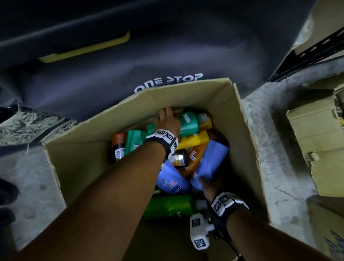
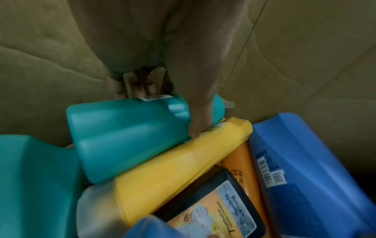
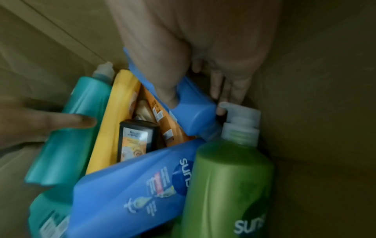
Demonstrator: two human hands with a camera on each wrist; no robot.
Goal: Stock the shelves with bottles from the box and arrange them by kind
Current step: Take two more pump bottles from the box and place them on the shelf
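An open cardboard box (image 1: pixel 76 158) on the floor holds a loose pile of bottles. My left hand (image 1: pixel 167 121) reaches to the far side and grips a teal bottle (image 2: pixel 126 133) near its neck, thumb (image 2: pixel 200 116) across the front and fingers behind. My right hand (image 1: pixel 210 187) holds the cap end of a plain blue bottle (image 1: pixel 210 160), its thumb (image 3: pixel 168 90) on one face and its fingers (image 3: pixel 227 90) on the other. Between the hands lie a yellow bottle (image 1: pixel 194 140), an orange bottle (image 1: pixel 197 159), a black jar (image 1: pixel 179 158), a blue Sunsilk bottle (image 1: pixel 172 179) and a green pump bottle (image 1: pixel 169 206).
A shaving can (image 1: pixel 119 148) and a second teal bottle (image 1: pixel 135 141) lie at the box's left. A dark "ONE STOP" bag (image 1: pixel 161 55) lies behind the box. More cardboard boxes (image 1: pixel 322 139) stand at the right, below a black slotted rail (image 1: pixel 315 49).
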